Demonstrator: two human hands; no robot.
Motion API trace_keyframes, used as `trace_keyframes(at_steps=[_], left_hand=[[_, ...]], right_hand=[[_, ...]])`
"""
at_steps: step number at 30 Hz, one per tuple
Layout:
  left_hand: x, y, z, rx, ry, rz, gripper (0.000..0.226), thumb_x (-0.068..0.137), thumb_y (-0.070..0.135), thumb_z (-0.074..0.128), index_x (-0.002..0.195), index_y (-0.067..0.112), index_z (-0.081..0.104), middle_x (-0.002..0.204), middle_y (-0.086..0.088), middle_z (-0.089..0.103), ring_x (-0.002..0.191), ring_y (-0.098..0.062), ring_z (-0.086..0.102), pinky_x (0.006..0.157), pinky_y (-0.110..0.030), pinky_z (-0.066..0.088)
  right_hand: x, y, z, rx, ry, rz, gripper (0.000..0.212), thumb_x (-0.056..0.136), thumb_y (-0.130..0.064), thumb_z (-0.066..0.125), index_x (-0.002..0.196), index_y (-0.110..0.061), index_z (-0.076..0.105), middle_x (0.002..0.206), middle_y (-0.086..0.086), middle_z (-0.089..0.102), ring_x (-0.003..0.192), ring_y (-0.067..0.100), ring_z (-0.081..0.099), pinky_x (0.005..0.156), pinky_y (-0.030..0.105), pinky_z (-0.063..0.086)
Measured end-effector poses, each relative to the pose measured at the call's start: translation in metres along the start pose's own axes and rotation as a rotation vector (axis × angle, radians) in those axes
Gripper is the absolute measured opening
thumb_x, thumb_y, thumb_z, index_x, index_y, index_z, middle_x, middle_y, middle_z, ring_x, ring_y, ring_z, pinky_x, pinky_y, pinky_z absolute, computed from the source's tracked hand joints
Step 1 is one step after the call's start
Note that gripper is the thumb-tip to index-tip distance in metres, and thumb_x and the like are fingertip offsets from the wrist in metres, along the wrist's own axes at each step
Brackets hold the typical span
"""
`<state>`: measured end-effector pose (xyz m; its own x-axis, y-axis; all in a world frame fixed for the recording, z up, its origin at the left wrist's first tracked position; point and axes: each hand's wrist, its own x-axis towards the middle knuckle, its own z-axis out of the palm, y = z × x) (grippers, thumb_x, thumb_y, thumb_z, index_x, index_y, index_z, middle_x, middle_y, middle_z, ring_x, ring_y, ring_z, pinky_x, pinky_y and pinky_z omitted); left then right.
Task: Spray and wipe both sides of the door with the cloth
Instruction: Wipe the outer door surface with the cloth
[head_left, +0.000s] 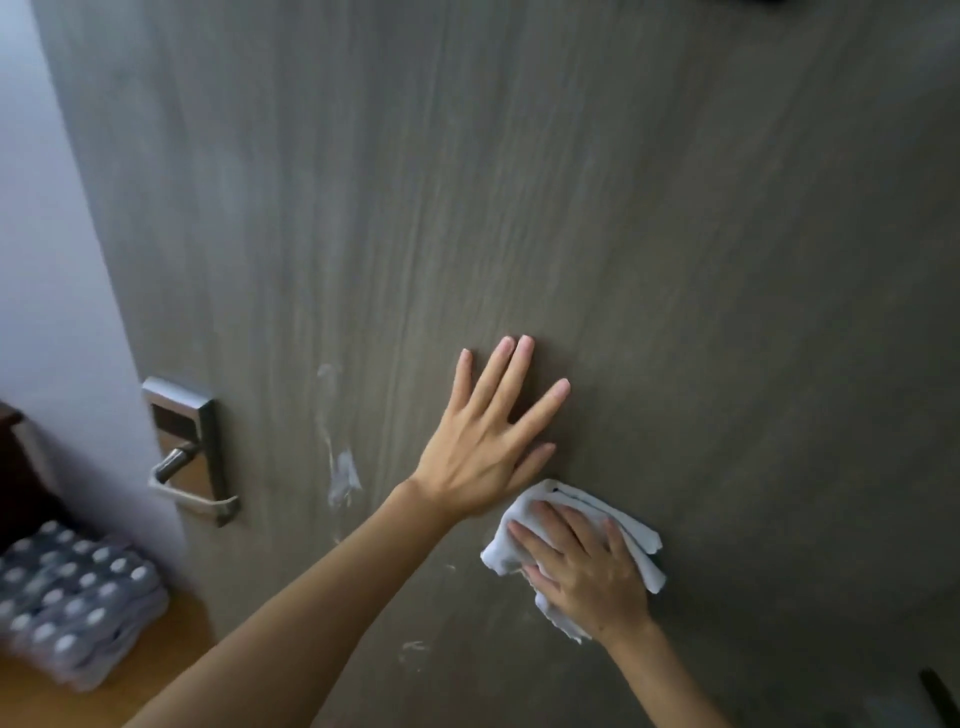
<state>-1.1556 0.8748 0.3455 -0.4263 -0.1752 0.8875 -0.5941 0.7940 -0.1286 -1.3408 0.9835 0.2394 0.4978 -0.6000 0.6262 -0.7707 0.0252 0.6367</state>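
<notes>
I have the cloth (576, 525) bunched under my right hand (587, 566), fingers slightly spread and pressing it flat on the door (519, 182), low and right of centre. The white foam streaks (340, 478) lie to the left of it, running roughly vertically toward the lever handle (187, 457), so I judge the next wipe goes leftward. My left hand (488, 441) sits between, fingers splayed flat, bracing the door. On the floor at left, a shrink-wrapped pack holds bottles (72, 587).
</notes>
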Motion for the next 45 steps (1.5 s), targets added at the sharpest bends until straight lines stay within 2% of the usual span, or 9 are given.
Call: trace_keyframes(at_steps=[4,11,16,20,23,27,34,40,45], left_hand=[[-0.045,-0.046,-0.027,0.007,-0.081,-0.075,0.053,0.102,0.042,0.03,0.148,0.021,0.014,0.153,-0.025,0.013,0.149,-0.03,-0.009,0.118,-0.051,-0.005],[-0.109,-0.193,-0.06,0.113,-0.091,-0.468,0.062,0.098,0.037,0.034,0.15,0.007,0.018,0.155,-0.032,0.008,0.147,-0.04,-0.002,0.119,-0.052,-0.003],[-0.102,-0.251,-0.062,0.083,-0.087,-0.294,0.061,0.102,0.047,0.019,0.144,0.003,0.028,0.151,-0.033,0.014,0.142,-0.047,0.007,0.12,-0.046,-0.008],[-0.103,-0.265,-0.04,0.048,0.023,-0.229,0.057,0.103,0.045,0.025,0.142,0.005,0.032,0.147,-0.036,0.017,0.145,-0.044,0.002,0.119,-0.049,-0.005],[-0.105,-0.266,-0.027,0.028,0.124,-0.218,0.055,0.102,0.044,0.029,0.145,0.01,0.027,0.144,-0.037,0.016,0.149,-0.034,-0.008,0.119,-0.052,-0.006],[-0.104,-0.266,-0.021,0.016,0.18,-0.199,0.06,0.1,0.042,0.032,0.152,0.015,0.019,0.143,-0.037,0.015,0.148,-0.034,-0.01,0.118,-0.053,-0.007],[-0.106,-0.267,-0.019,0.027,0.195,-0.161,0.066,0.101,0.045,0.031,0.156,0.017,0.008,0.158,-0.027,-0.003,0.148,-0.036,-0.008,0.117,-0.055,-0.005],[-0.107,-0.267,-0.018,0.009,0.189,-0.151,0.067,0.101,0.048,0.029,0.156,0.017,0.007,0.161,-0.017,-0.012,0.148,-0.035,-0.011,0.117,-0.055,-0.007],[-0.107,-0.268,-0.016,0.027,0.19,-0.148,0.067,0.101,0.049,0.029,0.156,0.017,0.006,0.161,-0.017,-0.012,0.148,-0.036,-0.009,0.117,-0.055,-0.006]], right_hand=[[0.04,-0.016,-0.003,0.049,0.002,0.061,0.057,0.089,-0.052,0.056,0.143,-0.038,0.045,0.155,-0.003,0.032,0.133,0.017,0.04,0.104,0.043,0.031],[0.162,-0.053,-0.005,-0.016,0.205,0.334,0.057,0.091,-0.063,0.051,0.141,-0.038,0.044,0.148,0.003,0.04,0.148,0.023,0.02,0.12,0.049,0.01],[0.257,-0.088,-0.008,-0.014,0.316,0.509,0.058,0.089,-0.066,0.052,0.14,-0.039,0.044,0.152,0.006,0.034,0.151,0.022,0.014,0.119,0.051,0.011],[0.275,-0.118,0.003,-0.05,0.323,0.537,0.06,0.089,-0.07,0.048,0.141,-0.041,0.042,0.16,0.003,0.022,0.151,0.022,0.014,0.119,0.052,0.012],[0.265,-0.135,0.014,-0.094,0.253,0.426,0.06,0.09,-0.071,0.047,0.142,-0.042,0.041,0.164,0.001,0.014,0.151,0.021,0.014,0.119,0.051,0.011],[0.236,-0.154,0.026,-0.166,0.124,0.204,0.062,0.089,-0.072,0.046,0.144,-0.044,0.039,0.159,0.0,0.025,0.151,0.02,0.015,0.116,0.047,0.014],[0.192,-0.119,0.009,-0.146,0.026,0.03,0.057,0.085,-0.068,0.059,0.136,-0.042,0.051,0.144,-0.006,0.043,0.129,0.014,0.043,0.114,0.04,0.022],[0.205,-0.065,-0.012,-0.194,0.145,0.287,0.058,0.088,-0.067,0.052,0.14,-0.041,0.045,0.157,0.001,0.028,0.144,0.022,0.027,0.117,0.05,0.017],[0.256,-0.111,0.001,-0.086,0.218,0.597,0.057,0.096,-0.063,0.038,0.148,-0.041,0.032,0.165,0.003,0.003,0.152,0.025,0.006,0.12,0.054,0.004]])
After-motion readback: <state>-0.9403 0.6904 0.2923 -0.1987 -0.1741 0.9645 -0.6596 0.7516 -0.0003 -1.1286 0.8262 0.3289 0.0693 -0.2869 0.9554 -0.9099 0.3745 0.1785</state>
